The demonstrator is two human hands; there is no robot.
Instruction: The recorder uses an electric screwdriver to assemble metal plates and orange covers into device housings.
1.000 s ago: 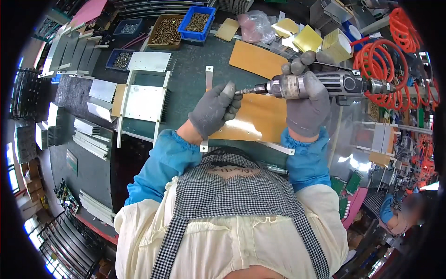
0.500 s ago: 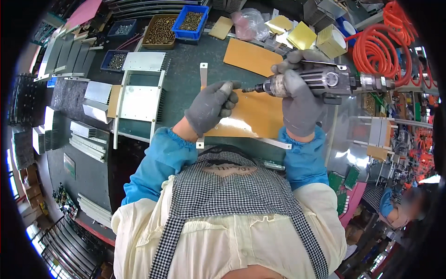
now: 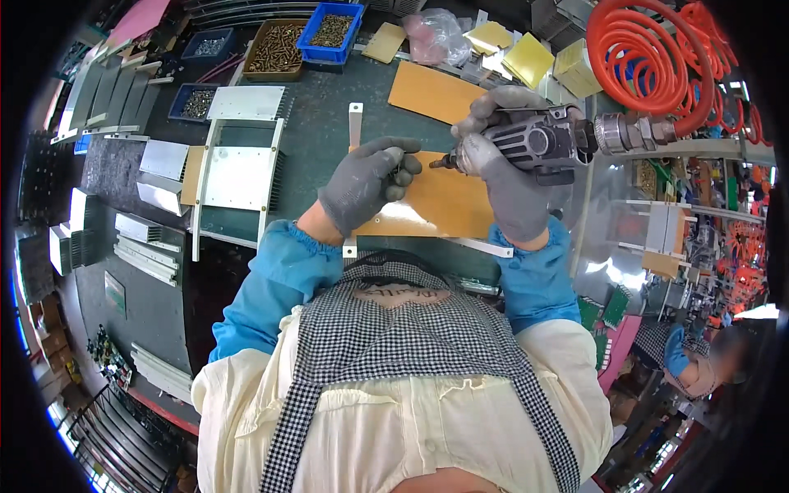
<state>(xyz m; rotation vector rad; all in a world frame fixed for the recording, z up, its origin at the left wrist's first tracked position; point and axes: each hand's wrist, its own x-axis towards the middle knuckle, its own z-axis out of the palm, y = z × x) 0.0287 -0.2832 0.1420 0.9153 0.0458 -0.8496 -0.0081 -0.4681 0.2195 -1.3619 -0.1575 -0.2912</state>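
Left of the power driver (image 3: 534, 141), the grey-gloved left hand (image 3: 366, 185) curls its fingers (image 3: 403, 177) in toward the palm, the index finger near the driver's tip. The gloved right hand (image 3: 516, 193) wraps around the driver's body. Blue-sleeved, the left forearm (image 3: 275, 267) and right forearm (image 3: 538, 267) rise from below the driver, wrists (image 3: 319, 223) partly bare

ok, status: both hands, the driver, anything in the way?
Right hand grips power driver, bit pointing left. Left hand curled near bit, contents unclear. Orange panel beneath; red hose off to the right, clear of panel.
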